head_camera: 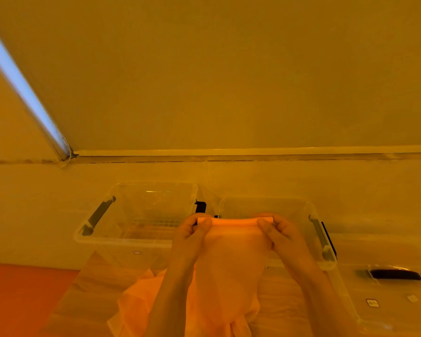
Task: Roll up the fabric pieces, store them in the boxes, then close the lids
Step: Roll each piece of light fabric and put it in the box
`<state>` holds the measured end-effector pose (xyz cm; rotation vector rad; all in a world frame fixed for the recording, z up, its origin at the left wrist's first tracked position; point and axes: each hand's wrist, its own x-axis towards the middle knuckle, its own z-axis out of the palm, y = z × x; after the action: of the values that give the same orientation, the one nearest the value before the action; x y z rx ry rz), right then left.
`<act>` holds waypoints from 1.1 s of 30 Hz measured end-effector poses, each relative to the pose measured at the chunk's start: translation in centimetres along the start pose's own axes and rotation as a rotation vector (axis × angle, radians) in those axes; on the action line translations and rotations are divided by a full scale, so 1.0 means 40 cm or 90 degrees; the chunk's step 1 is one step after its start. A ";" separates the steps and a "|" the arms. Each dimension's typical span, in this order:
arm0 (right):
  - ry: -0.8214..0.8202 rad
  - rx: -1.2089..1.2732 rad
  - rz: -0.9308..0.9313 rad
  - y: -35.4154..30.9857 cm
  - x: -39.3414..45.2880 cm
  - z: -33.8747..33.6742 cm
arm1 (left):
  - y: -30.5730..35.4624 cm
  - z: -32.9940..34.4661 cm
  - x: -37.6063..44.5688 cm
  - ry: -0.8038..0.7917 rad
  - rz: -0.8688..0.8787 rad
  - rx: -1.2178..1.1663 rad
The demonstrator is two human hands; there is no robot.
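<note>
A: What did the head camera catch in the lower middle of the frame?

B: Both hands were raised side by side. The left hand [192, 231] pinched the left end of a small roll at the top edge of a sheer orange fabric piece [231, 259], thumb on the near side and fingers curled behind it. The right hand [281, 229] gripped the right end the same way.

A: And the rest of the cloth?

B: It hung down from the roll between the forearms, toward the bottom edge of the frame, where more orange fabric [141, 310] lay bunched on the wooden tabletop [88, 288].

A: Where were the boxes?

B: Behind the hands, across the middle of the frame. A clear plastic box [107, 242] stood left of centre, lid off, with a dark latch handle [97, 215] along its left rim. A second clear box [301, 210] stood just beside it to the right, also uncovered, partly hidden by the hands; its own latch [322, 237] ran down its right side.

A: Any lid in sight?

B: One clear lid [387, 302] with a dark handle lay flat in the lower right corner, near the second box.

A: Anything else?

B: A pale wall filled the upper frame, with a bright strip [17, 83] slanting down the upper left.
</note>
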<state>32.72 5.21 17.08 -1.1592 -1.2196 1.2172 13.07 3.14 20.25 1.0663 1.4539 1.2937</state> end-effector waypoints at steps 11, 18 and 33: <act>-0.021 0.095 0.065 -0.009 0.006 0.006 | 0.000 -0.005 0.015 0.027 0.005 0.021; -0.030 0.130 0.083 -0.005 0.011 -0.007 | -0.001 -0.011 0.011 -0.017 -0.008 -0.014; -0.008 0.098 0.054 -0.006 0.004 -0.003 | -0.001 0.000 0.005 0.007 -0.029 -0.009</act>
<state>32.85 5.38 17.32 -1.0992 -1.0746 1.3592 13.00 3.35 20.22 1.0126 1.4675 1.2779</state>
